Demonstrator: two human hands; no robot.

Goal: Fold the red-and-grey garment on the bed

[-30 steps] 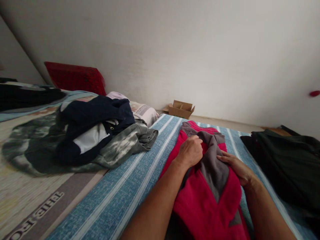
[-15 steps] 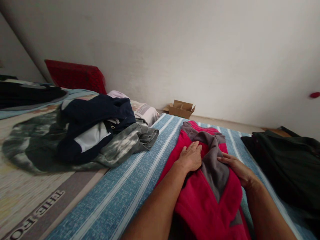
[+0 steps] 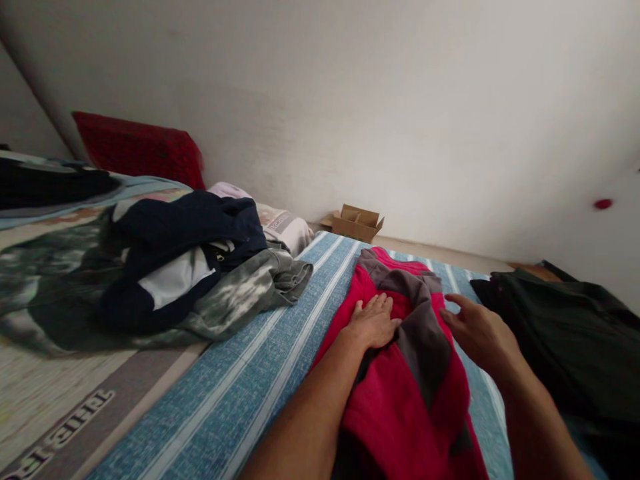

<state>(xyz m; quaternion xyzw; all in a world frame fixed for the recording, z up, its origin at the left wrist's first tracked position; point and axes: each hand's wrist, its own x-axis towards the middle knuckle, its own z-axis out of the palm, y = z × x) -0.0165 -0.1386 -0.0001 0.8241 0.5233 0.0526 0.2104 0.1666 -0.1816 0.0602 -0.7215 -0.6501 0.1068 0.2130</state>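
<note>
A red and grey garment [image 3: 385, 407], partly folded, lies lengthwise on blue striped bedding [image 3: 260, 360]. My left hand [image 3: 373, 321] rests flat on its upper part, fingers stretched forward. Just off the garment's right edge is my right hand [image 3: 483, 333], with thumb and fingers apart and nothing between them. A grey panel of the garment runs diagonally from near the collar down between my hands. My forearms hide some of the lower garment.
To the left, a navy and white garment [image 3: 195, 227] lies on camouflage-patterned clothing [image 3: 250, 290]. Dark folded clothes [image 3: 570, 333] lie on the right. An open cardboard box [image 3: 356, 223] stands by the wall, and a red case-like object [image 3: 140, 147] is at back left.
My right hand has lifted off the grey panel and moved to the garment's right edge. The garment's right side now lies further in. My left hand stays on the fabric.
</note>
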